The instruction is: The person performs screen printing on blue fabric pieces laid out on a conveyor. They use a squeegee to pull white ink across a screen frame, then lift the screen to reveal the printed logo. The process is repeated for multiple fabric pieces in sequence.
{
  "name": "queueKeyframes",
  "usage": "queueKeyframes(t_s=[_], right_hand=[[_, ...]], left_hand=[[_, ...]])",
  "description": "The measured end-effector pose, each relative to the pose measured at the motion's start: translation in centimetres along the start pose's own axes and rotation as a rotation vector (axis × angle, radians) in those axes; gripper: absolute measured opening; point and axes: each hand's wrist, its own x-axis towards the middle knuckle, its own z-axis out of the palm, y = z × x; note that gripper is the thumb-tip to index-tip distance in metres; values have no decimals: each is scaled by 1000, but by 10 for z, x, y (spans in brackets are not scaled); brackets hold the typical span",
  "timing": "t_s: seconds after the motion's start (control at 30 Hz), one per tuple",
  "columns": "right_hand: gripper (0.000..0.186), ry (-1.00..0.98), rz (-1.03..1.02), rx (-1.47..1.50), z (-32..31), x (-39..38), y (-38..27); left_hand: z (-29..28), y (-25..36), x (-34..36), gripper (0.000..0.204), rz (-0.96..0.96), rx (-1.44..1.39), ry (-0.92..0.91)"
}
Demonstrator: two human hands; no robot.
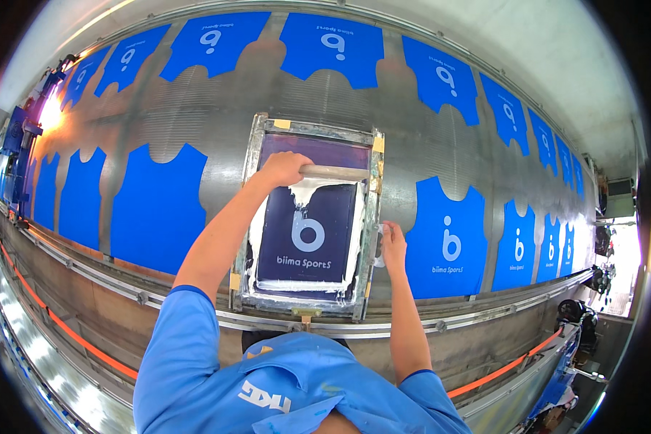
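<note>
My left hand (286,168) grips a long squeegee (335,172) lying across the upper part of a metal-framed printing screen (254,137). White ink (302,192) gathers below the squeegee and around the edges of the dark stencil area, which shows a white logo and lettering. My right hand (392,237) is at the screen's right edge, fingers closed around a small white item (380,249) that I cannot make out clearly. A blue fabric piece (445,228) with a white print lies just right of it; a plain blue piece (155,195) lies left of the screen.
Rows of blue cut fabric pieces (330,47) cover the long metal table (369,101). Metal rails (412,327) and orange strips (506,362) run along the near side. Machinery (29,137) with a bright glow stands at the left; more dark equipment (573,315) is at the right.
</note>
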Motion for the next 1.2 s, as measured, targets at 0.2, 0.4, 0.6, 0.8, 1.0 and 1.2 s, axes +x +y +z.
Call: queueKeyframes(t_s=[0.2, 0.4, 0.6, 0.8, 1.0, 1.2], right_hand=[[26, 1, -77, 130, -1, -25, 17], [26, 14, -213, 213, -11, -15, 11], [22, 138, -187, 209, -35, -8, 1], [26, 293, -267, 109, -39, 7, 23], [23, 300, -310, 287, -14, -20, -14], [23, 223, -250, 385, 7, -31, 23]], left_hand=[[41, 25, -97, 49, 24, -1, 65], [112, 83, -230, 55, 12, -113, 171], [202, 144, -309, 68, 68, 14, 291], [223, 147, -299, 60, 102, -146, 275], [132, 119, -328, 45, -108, 4, 205], [169, 107, -317, 50, -84, 57, 146]])
